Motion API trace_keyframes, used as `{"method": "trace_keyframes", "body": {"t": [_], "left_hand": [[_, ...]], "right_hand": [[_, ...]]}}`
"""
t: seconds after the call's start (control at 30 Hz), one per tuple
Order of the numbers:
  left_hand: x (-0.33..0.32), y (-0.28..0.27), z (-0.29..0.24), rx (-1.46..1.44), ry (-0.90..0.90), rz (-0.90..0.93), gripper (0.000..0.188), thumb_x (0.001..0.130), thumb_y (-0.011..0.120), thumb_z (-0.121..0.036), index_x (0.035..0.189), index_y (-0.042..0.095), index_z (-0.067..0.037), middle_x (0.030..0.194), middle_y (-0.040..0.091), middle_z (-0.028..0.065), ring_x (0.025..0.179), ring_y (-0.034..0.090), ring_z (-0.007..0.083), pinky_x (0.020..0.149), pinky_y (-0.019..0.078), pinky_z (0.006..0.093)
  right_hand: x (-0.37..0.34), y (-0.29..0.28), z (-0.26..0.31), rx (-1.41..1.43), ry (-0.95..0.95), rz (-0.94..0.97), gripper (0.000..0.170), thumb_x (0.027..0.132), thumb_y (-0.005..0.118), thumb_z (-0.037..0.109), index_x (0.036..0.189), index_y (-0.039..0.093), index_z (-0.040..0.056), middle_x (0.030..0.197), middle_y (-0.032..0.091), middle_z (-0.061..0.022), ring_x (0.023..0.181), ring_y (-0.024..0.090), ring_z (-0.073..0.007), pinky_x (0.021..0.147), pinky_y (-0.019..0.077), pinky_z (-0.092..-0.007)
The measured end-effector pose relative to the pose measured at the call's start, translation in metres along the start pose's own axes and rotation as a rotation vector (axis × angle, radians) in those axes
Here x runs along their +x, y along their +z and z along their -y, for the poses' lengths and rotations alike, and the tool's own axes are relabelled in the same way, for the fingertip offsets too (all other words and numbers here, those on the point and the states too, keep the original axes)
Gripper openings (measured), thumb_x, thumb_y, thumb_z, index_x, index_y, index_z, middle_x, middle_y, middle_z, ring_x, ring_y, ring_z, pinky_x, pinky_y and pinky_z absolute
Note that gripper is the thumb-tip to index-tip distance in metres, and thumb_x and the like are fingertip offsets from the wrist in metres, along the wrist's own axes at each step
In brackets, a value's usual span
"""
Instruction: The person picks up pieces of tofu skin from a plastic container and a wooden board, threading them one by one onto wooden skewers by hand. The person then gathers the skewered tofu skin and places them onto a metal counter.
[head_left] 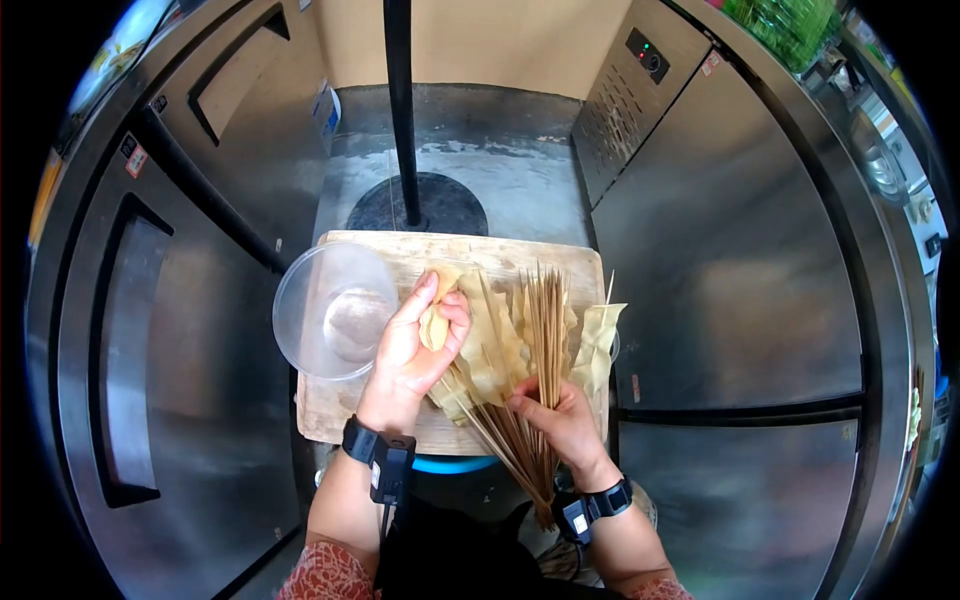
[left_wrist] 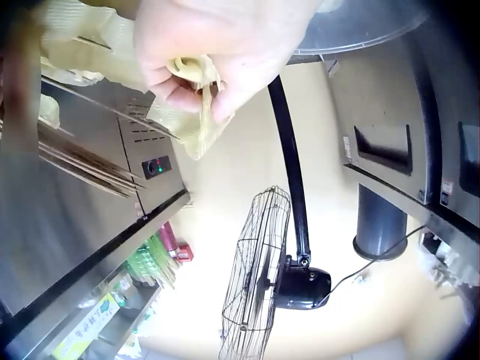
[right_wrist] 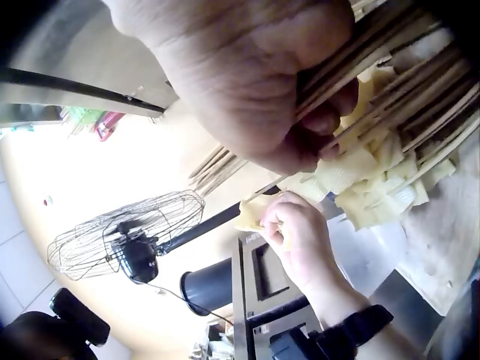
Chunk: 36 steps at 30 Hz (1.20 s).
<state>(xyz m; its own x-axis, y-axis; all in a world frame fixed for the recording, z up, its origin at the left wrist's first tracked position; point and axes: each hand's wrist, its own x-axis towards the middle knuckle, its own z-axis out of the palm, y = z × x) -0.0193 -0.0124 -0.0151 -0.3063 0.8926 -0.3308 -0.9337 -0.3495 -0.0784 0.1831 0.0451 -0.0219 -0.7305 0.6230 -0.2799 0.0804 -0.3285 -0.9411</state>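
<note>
My left hand grips a folded, pale yellow tofu-skin-like sheet over the middle of a wooden board. In the left wrist view, part of this sheet hangs out past the curled fingers. Lower right, my right hand holds a bundle of thin wooden skewers, most pointing away from me. Thumb and index finger pinch one skewer, whose tip points toward the left hand. Behind and beside the bundle lie more wavy yellow sheets, several with skewers through or against them.
A see-through plastic tub stands at the board's left edge. Steel cabinets flank both sides, with a cabinet door on the right. Beyond the board rises a black pole on a round base; the left wrist view shows its wire-caged fan.
</note>
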Motion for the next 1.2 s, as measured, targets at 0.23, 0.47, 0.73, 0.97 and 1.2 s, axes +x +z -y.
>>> {"method": "trace_keyframes", "body": {"t": [0.23, 0.47, 0.73, 0.97, 1.2], "left_hand": [[0.003, -0.009, -0.003, -0.143, -0.033, 0.185, 0.013, 0.09, 0.056, -0.01, 0.099, 0.054, -0.002, 0.091, 0.054, 0.0088, 0.076, 0.052, 0.0127, 0.06, 0.0474, 0.0196], [-0.007, 0.021, 0.005, -0.203, -0.006, -0.001, 0.016, 0.086, 0.06, -0.002, 0.101, 0.054, -0.001, 0.095, 0.056, 0.0097, 0.083, 0.056, 0.0165, 0.07, 0.0533, 0.021], [0.004, -0.003, 0.001, 0.015, 0.033, 0.056, 0.011, 0.085, 0.063, -0.009, 0.094, 0.056, -0.006, 0.087, 0.056, 0.0059, 0.077, 0.055, 0.0136, 0.061, 0.0515, 0.0192], [0.008, -0.003, 0.003, 0.036, 0.097, -0.062, 0.011, 0.085, 0.063, -0.01, 0.094, 0.056, -0.006, 0.085, 0.059, 0.0048, 0.077, 0.058, 0.0131, 0.062, 0.0515, 0.0199], [0.001, 0.007, 0.019, 0.306, 0.253, -0.129, 0.018, 0.085, 0.061, -0.002, 0.1, 0.052, -0.009, 0.095, 0.059, 0.005, 0.083, 0.059, 0.014, 0.065, 0.0503, 0.0218]], "right_hand": [[-0.003, 0.003, 0.0, -0.005, -0.007, -0.038, 0.008, 0.083, 0.065, 0.004, 0.089, 0.061, 0.0036, 0.071, 0.055, 0.0052, 0.061, 0.046, -0.0016, 0.055, 0.0359, -0.0163], [-0.003, 0.002, -0.002, 0.007, 0.0, -0.047, 0.008, 0.083, 0.065, 0.004, 0.089, 0.06, 0.0033, 0.072, 0.055, 0.0049, 0.061, 0.046, -0.0016, 0.055, 0.0357, -0.0161], [-0.006, 0.005, -0.001, 0.055, 0.005, -0.051, 0.009, 0.082, 0.066, 0.005, 0.09, 0.061, 0.0036, 0.073, 0.057, 0.004, 0.062, 0.047, -0.002, 0.056, 0.0365, -0.0161], [-0.007, 0.007, -0.008, 0.021, -0.017, -0.009, 0.01, 0.082, 0.066, 0.004, 0.091, 0.061, 0.0037, 0.079, 0.06, 0.002, 0.07, 0.053, -0.0045, 0.065, 0.042, -0.0184], [-0.005, 0.009, -0.005, 0.008, 0.014, 0.054, 0.01, 0.082, 0.065, 0.003, 0.092, 0.062, 0.004, 0.08, 0.061, 0.0014, 0.071, 0.054, -0.0047, 0.065, 0.0428, -0.0186]]}}
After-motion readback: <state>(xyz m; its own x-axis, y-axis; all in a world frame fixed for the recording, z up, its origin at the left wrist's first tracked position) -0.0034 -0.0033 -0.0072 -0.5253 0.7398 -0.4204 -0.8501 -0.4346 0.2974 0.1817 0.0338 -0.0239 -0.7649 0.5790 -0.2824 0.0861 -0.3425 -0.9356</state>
